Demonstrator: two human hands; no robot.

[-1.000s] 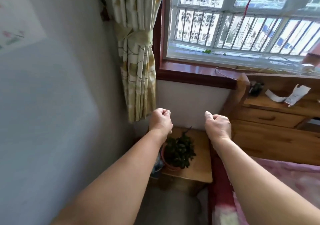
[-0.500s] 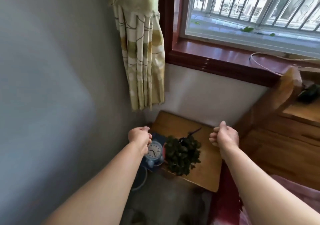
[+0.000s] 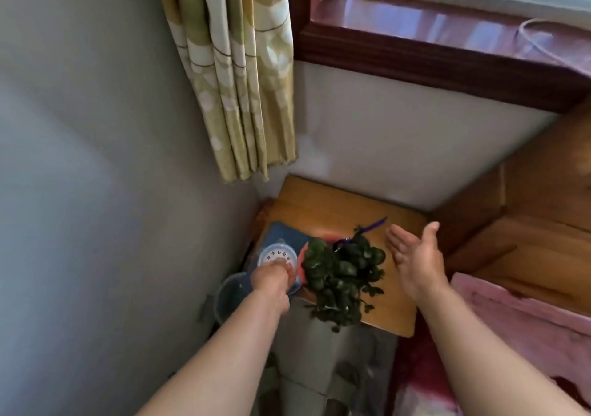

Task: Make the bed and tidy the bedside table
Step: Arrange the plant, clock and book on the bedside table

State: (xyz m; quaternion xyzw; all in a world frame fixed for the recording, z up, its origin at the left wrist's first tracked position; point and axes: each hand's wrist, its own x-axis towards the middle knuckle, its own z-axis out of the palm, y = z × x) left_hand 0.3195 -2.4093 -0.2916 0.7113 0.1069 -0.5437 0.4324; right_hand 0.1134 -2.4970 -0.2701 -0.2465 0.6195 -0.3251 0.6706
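Note:
A wooden bedside table (image 3: 347,206) stands in the corner under the window. On it sit a leafy potted plant (image 3: 342,276), a blue book (image 3: 284,235) and a small blue alarm clock (image 3: 277,253) with a white dial. My left hand (image 3: 271,279) rests on the clock's lower face, fingers curled over it. Right of the plant, my right hand (image 3: 414,257) hovers above the table, open with the palm turned left. The pink bed cover (image 3: 524,326) lies at the lower right.
A yellow-green curtain (image 3: 236,73) hangs just above the table's back left corner. A grey bin (image 3: 228,297) stands on the floor left of the table. The wooden headboard (image 3: 537,223) is to the right, and a dark red window sill (image 3: 447,38) runs above.
The view has tilted down toward the table. My left hand has dropped onto the clock. My right hand has uncurled from a loose fist into an open palm beside the plant.

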